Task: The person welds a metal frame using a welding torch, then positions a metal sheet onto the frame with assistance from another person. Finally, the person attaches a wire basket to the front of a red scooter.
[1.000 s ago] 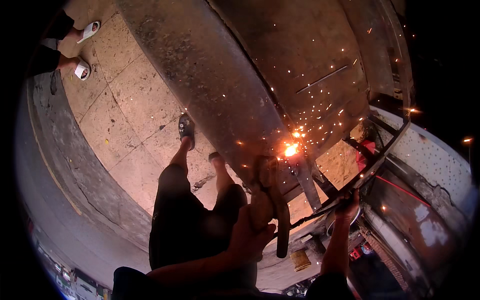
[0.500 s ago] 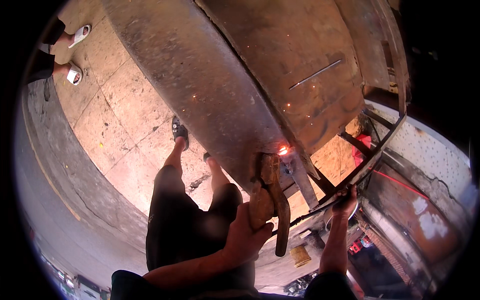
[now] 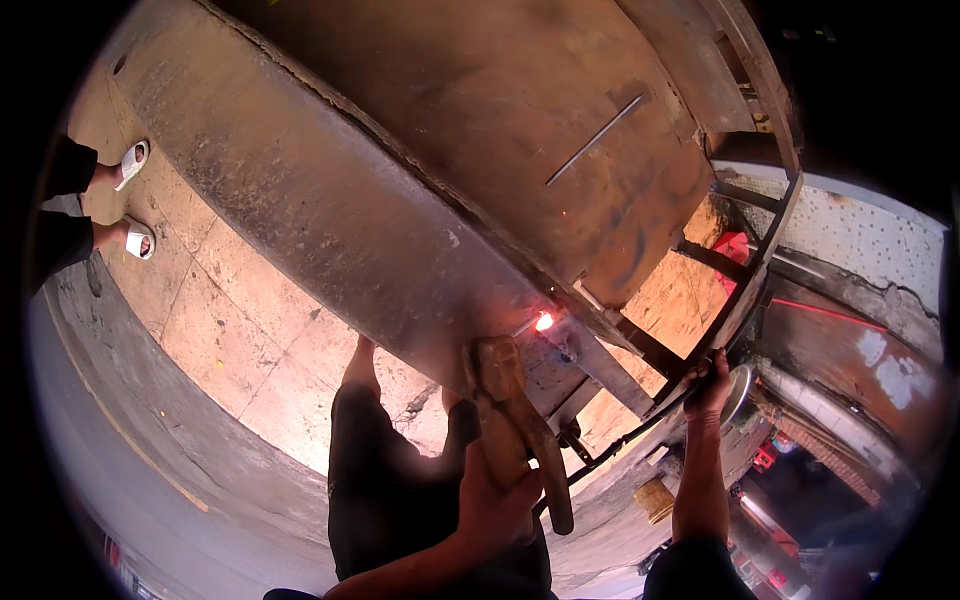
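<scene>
One scuffed, dull-brown tool (image 3: pixel 503 425) bears a curved lever (image 3: pixel 549 460).

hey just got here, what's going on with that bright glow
The person's left hand grips a worn brown tool, its head close to a bright glowing spot on the metal piece. Their right hand is at the edge of a dark metal frame. A thin rod lies on the brown panel. Someone else in white slippers stands to the left.
</scene>
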The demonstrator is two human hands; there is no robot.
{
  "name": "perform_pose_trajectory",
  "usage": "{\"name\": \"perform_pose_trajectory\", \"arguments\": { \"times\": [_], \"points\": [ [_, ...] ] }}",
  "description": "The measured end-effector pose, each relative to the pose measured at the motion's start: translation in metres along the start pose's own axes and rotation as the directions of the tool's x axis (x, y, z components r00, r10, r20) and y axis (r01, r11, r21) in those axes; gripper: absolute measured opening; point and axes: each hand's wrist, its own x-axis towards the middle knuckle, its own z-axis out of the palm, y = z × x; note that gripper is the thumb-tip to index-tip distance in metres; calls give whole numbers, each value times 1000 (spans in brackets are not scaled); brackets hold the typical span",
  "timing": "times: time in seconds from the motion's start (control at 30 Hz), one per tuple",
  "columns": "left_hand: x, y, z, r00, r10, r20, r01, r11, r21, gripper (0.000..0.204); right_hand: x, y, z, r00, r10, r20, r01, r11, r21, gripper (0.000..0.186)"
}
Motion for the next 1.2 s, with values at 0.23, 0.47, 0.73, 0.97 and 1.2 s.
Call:
{"name": "perform_pose_trajectory", "arguments": {
  "times": [0.23,0.47,0.73,0.97,1.2],
  "points": [
    [4,-3,4,998,65,18,-67,991,116,48,-4,0,4,1000,17,-9,-17,1000,7,24],
    [5,2,9,1000,15,9,-17,985,172,45,-4,-1,4,1000,0,-28,0,1000,-7,24],
    [11,-8,9,996,89,-12,-85,976,199,51,0,1,3,1000,4,13,-4,1000,9,23],
    [15,-16,5,989,144,23,-144,943,299,48,17,12,-25,999,-25,-42,25,1000,1,24],
    [17,-25,9,989,149,7,-142,925,353,48,24,10,-33,991,40,131,-56,991,122,21]
  ]
}}
